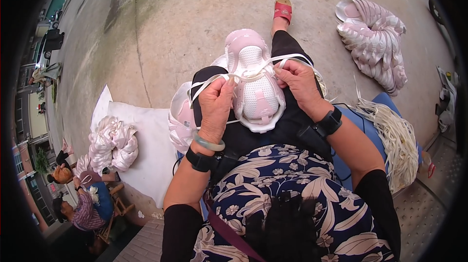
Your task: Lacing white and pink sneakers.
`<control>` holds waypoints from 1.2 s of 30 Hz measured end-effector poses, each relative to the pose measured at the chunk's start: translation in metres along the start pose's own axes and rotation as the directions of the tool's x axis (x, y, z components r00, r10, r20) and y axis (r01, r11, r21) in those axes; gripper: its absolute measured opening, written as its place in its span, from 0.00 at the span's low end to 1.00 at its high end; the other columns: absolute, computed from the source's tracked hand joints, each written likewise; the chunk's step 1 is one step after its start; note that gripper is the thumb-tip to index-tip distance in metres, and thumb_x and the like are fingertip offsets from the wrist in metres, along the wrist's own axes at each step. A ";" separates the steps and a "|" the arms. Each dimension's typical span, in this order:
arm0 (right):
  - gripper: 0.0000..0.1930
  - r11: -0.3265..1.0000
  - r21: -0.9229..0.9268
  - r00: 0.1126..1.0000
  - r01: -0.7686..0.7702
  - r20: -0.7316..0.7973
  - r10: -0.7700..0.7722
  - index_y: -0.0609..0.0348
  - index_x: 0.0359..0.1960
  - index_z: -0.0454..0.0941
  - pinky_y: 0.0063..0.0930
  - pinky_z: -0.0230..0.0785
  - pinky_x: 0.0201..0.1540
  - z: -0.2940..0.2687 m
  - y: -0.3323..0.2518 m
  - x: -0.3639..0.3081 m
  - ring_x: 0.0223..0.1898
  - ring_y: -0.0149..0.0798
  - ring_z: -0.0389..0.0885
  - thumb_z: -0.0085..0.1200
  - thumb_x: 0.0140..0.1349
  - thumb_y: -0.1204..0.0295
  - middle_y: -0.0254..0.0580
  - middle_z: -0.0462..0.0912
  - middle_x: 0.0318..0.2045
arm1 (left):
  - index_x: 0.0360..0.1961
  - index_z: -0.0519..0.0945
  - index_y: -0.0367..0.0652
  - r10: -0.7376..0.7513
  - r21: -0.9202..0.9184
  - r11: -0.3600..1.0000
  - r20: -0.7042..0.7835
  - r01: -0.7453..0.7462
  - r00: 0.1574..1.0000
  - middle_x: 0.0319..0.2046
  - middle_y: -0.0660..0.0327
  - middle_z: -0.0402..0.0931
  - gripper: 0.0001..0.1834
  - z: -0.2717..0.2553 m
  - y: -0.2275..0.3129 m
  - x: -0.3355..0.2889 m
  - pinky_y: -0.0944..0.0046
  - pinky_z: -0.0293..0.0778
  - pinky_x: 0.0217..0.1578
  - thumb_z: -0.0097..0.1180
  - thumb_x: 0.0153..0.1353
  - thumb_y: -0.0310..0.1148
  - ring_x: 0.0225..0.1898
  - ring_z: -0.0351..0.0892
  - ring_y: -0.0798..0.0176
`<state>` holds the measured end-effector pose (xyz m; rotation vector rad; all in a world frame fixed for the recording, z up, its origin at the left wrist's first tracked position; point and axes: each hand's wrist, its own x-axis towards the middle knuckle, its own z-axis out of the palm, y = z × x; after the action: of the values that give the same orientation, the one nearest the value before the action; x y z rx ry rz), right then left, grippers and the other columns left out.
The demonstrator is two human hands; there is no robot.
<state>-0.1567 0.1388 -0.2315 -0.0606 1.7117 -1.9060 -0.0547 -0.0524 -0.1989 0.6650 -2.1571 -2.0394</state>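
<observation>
A pink-and-white sneaker rests on my lap between my knees. A flat white shoelace crosses over it, its two sides spread left and right. My left hand, with a pale bangle at the wrist, pinches the lace at the shoe's left side. Opposite it, my right hand pinches the lace between thumb and fingers at the right side. Another pink-and-white shoe sits partly hidden beside my left leg.
On the right, loose white laces lie over a blue surface. A curved row of nested pink-and-white shoe pieces is on the concrete. A similar bundle lies on a white sheet at left, near a seated person.
</observation>
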 end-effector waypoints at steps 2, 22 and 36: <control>0.06 1.000 -0.010 1.000 0.005 -0.004 -0.005 0.60 0.32 0.78 0.13 0.65 0.28 0.000 0.001 0.000 0.24 0.19 0.70 0.55 0.60 0.71 0.27 0.75 0.23 | 0.30 0.79 0.39 -0.113 -0.133 0.984 0.031 0.117 0.993 0.19 0.69 0.72 0.09 0.001 0.001 -0.001 0.80 0.60 0.16 0.53 0.62 0.33 0.16 0.65 0.79; 0.04 0.682 -0.584 0.875 0.440 0.106 -0.473 0.63 0.28 0.72 0.35 0.66 0.30 0.010 0.003 0.000 0.27 0.50 0.75 0.53 0.53 0.76 0.49 0.74 0.24 | 0.28 0.70 0.40 -0.109 -0.062 0.992 -0.013 0.108 0.994 0.20 0.66 0.71 0.08 0.008 -0.003 0.005 0.79 0.59 0.12 0.47 0.64 0.30 0.13 0.65 0.79; 0.07 0.744 -0.533 0.899 0.403 0.079 -0.431 0.62 0.29 0.73 0.29 0.66 0.28 0.003 0.008 -0.002 0.23 0.40 0.75 0.56 0.54 0.72 0.45 0.75 0.22 | 0.27 0.69 0.39 0.106 0.262 0.962 -0.107 -0.075 0.989 0.17 0.65 0.70 0.07 0.014 -0.019 0.017 0.73 0.61 0.13 0.48 0.63 0.29 0.14 0.67 0.75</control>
<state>-0.1511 0.1365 -0.2378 -0.6748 2.3825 -1.6421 -0.0708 -0.0460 -0.2222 0.6828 -2.3555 -1.6459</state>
